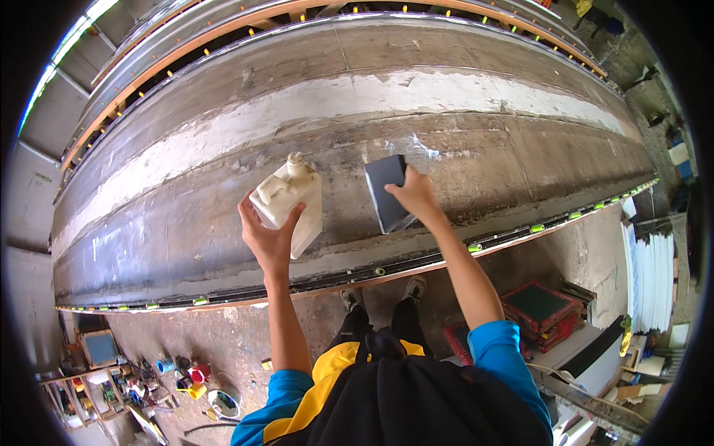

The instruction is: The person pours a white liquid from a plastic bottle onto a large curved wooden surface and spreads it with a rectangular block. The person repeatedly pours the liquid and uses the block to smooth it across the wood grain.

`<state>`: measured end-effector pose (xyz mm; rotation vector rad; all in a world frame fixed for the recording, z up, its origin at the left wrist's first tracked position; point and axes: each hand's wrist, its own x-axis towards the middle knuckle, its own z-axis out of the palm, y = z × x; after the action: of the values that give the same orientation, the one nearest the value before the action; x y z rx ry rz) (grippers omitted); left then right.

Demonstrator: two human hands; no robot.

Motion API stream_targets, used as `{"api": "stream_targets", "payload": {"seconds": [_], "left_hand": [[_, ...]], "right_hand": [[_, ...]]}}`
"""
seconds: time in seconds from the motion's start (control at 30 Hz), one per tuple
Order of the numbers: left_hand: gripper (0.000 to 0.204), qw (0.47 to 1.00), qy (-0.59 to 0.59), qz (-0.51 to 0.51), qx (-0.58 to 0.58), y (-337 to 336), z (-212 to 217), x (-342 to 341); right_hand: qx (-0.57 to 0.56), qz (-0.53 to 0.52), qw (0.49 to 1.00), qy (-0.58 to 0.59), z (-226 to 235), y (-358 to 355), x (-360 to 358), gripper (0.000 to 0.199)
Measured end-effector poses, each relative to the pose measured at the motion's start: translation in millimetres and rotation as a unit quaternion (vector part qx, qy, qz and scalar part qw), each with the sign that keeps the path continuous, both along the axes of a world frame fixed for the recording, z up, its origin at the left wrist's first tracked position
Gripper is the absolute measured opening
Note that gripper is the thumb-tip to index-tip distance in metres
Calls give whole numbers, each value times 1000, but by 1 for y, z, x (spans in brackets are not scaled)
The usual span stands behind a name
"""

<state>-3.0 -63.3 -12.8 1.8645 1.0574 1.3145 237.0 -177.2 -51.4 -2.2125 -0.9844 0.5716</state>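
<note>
A whitish plastic jug (294,195) with a capped neck is over the near part of a long, stained table (476,167). My left hand (264,236) is closed round the jug's near side, thumb to the right and fingers to the left. To the right of it, my right hand (415,195) grips a dark grey rectangular block (384,186) by its right edge, the thumb lying over the face. Jug and block are apart. Whether either rests on the tabletop, I cannot tell.
A wide white band (357,97) runs along the table. Green and yellow clips (379,271) line its near edge. Stacked red frames (541,305) lie at the lower right, and white sheets (649,275) stand beyond. Several tubs and a yellow container (196,390) sit on the floor, lower left.
</note>
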Motion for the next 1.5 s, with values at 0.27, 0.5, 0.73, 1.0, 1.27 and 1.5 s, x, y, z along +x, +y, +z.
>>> {"api": "stream_targets", "payload": {"seconds": [0.27, 0.5, 0.73, 1.0, 1.27, 1.5], "left_hand": [[68, 997, 26, 76, 8, -35, 9, 8], [67, 990, 34, 136, 17, -70, 10, 33], [68, 990, 37, 123, 63, -80, 7, 69], [67, 993, 33, 110, 24, -77, 6, 74], [67, 993, 44, 108, 30, -50, 3, 70], [69, 993, 45, 103, 17, -23, -5, 65]], "right_hand": [[-26, -37, 995, -91, -30, -27, 42, 39], [-36, -22, 994, -96, -10, -80, 88, 52], [-9, 63, 995, -82, -13, -36, 51, 65], [-19, -53, 998, -21, -42, -105, 148, 68], [60, 62, 995, -56, -35, 1, 61, 44], [58, -3, 998, 10, -52, -15, 82, 57]]}}
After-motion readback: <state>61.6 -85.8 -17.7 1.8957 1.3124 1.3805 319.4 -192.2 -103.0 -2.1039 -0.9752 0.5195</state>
